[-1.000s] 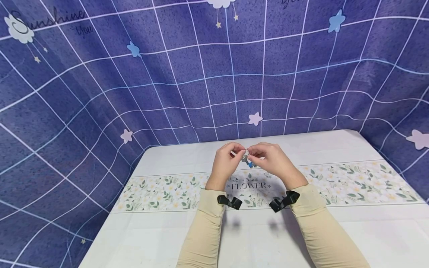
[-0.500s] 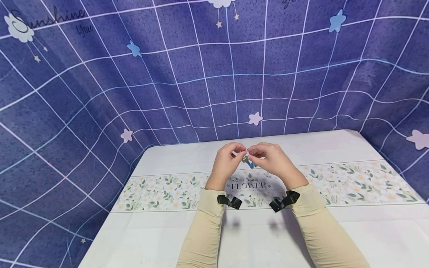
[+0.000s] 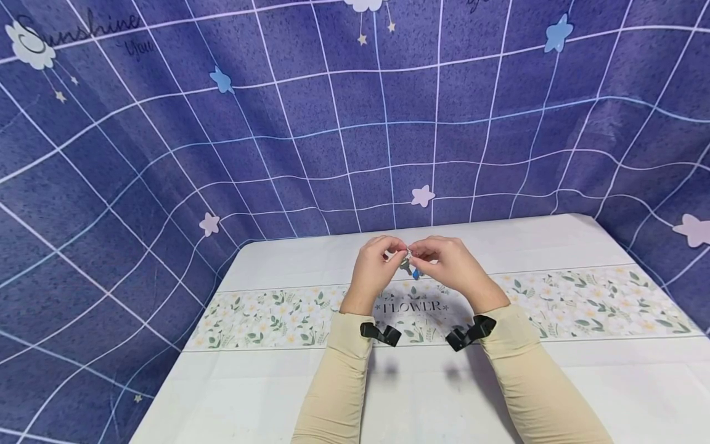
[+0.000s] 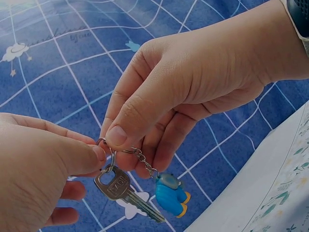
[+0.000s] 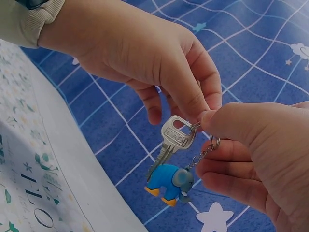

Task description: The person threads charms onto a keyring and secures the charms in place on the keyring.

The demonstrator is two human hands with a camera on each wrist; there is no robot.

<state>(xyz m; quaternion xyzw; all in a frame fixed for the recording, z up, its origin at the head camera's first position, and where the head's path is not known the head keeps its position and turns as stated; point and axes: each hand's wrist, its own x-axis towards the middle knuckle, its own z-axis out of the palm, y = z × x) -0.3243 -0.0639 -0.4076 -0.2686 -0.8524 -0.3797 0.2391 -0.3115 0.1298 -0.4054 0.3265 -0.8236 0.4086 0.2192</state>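
Above the table, my left hand (image 3: 373,266) and right hand (image 3: 448,262) meet fingertip to fingertip at a small metal key ring (image 4: 112,158). Each hand pinches it between thumb and forefinger, so part of the ring is hidden. A silver key (image 4: 117,184) hangs from the ring, its blade pointing down. Beside the key dangles a blue elephant charm (image 5: 166,180) with a grey head and yellow feet, on a short chain (image 5: 202,155). In the right wrist view the blade looks doubled; I cannot tell whether a second key lies behind.
A white table cover (image 3: 266,382) has a flower-printed band (image 3: 582,302) with the word FLOWER under the hands. Behind it hangs a blue-purple grid curtain (image 3: 355,148) with stars. Each wrist wears a black camera mount (image 3: 471,333).
The key and charm have swung and turned slightly beneath the fingers. Both hands stay in nearly the same place, still pinching the ring.
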